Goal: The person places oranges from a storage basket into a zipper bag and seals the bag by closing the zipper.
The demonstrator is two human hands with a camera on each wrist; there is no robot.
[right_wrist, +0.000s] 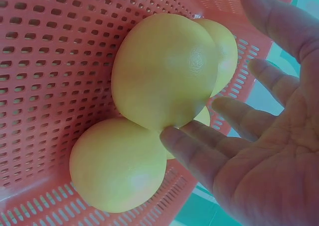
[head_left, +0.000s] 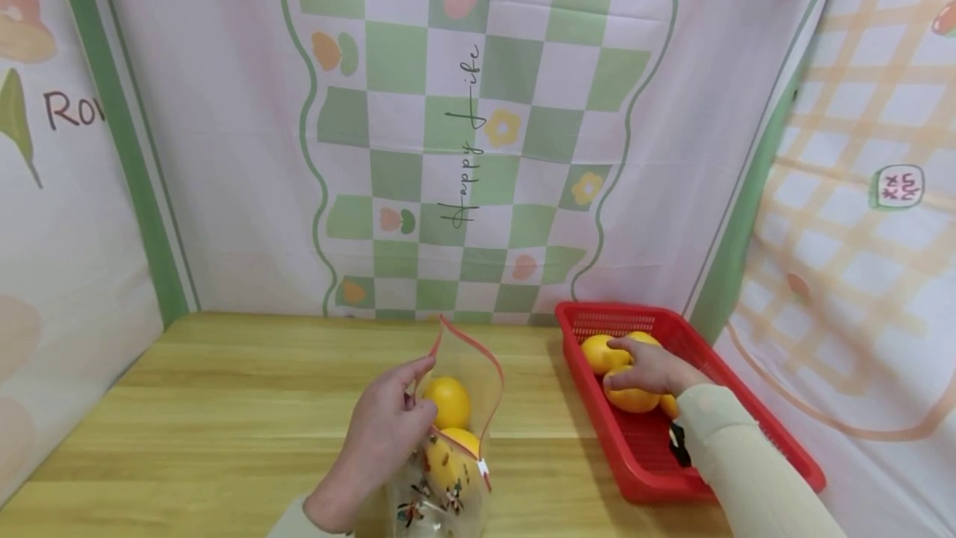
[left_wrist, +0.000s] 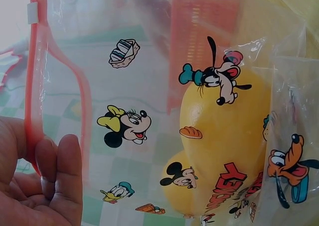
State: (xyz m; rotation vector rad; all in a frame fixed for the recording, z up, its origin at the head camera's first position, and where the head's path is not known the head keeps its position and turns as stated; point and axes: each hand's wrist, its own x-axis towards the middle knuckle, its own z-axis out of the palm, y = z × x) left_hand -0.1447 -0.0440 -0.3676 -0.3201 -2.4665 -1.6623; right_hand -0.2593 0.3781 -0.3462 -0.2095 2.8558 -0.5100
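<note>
My left hand (head_left: 384, 422) pinches the red zip edge of a clear cartoon-printed zip bag (left_wrist: 134, 86), whose mouth gapes. Two oranges are inside the bag, an upper orange (head_left: 446, 403) and a lower orange (head_left: 453, 465). My right hand (head_left: 653, 368) is spread over several oranges in a red plastic basket (head_left: 660, 488). In the right wrist view its fingers (right_wrist: 192, 154) are extended beside a large orange (right_wrist: 164, 69); one fingertip overlaps its edge, and contact is unclear. Another orange (right_wrist: 118, 164) lies next to it.
A wooden table (head_left: 246, 405) bears the bag and the basket, which stands at the right. A small black item (head_left: 679, 444) shows near my right sleeve. Printed fabric (head_left: 515, 181) hangs behind the table and along both sides.
</note>
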